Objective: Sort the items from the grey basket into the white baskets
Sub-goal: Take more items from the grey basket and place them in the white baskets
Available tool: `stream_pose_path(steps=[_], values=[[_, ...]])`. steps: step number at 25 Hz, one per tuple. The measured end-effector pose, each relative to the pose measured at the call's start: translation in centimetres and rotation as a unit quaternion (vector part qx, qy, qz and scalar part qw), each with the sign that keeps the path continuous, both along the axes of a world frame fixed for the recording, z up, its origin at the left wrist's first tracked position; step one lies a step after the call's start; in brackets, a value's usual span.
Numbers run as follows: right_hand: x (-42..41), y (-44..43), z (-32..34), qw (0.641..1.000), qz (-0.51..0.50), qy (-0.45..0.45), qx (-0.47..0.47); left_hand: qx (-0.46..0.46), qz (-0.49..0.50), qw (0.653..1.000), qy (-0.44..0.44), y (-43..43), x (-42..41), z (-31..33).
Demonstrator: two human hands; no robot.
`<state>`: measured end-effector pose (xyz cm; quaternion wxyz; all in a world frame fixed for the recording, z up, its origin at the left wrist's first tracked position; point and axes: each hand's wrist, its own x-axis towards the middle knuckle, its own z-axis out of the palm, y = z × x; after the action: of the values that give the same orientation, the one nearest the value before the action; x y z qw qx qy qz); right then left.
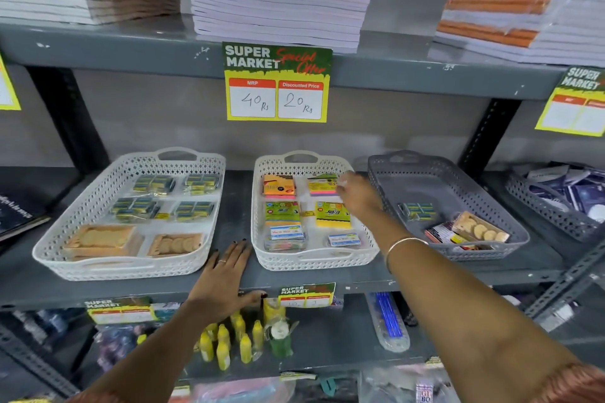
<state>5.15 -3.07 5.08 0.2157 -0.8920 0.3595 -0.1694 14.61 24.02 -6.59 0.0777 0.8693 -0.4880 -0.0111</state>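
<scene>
Grey basket (422, 170) items – light, stiff packs; we pinch their edges. Right hand (355, 191) blurred, grip unclear; left hand (222, 275) rests flat, holding nothing.

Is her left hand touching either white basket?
Apart. The head view shows the left hand flat on the shelf, grey shelf visible between it and each white basket.

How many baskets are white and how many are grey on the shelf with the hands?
White baskets: 2, left and middle
Grey baskets: 2, one beside the right hand, one at the right edge
Total: 4
</scene>
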Motion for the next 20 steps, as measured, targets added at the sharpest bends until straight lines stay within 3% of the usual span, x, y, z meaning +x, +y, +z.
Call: stream_pose_path(steps=[4,8,14,20], values=[[-3.3,-5.1,0.0,0.992,-0.118,0.013,-0.037,-0.142,-0.016,0.989,0.041,-0.5,0.2,1.4],[-6.2,-9.6,-1.1,0.983,-0.131,0.11,-0.072,-0.207,-0.03,0.978,0.025,-3.3,-0.1,4.5],[-8.2,-15.2,-4.1,0.953,-0.079,0.284,-0.075,0.001,-0.205,0.978,-0.029,-13.6,-5.7,9.3],[-8.5,-17.2,-6.5,0.945,-0.051,0.313,-0.078,0.043,-0.278,0.958,-0.06,-21.0,-10.0,7.1]])
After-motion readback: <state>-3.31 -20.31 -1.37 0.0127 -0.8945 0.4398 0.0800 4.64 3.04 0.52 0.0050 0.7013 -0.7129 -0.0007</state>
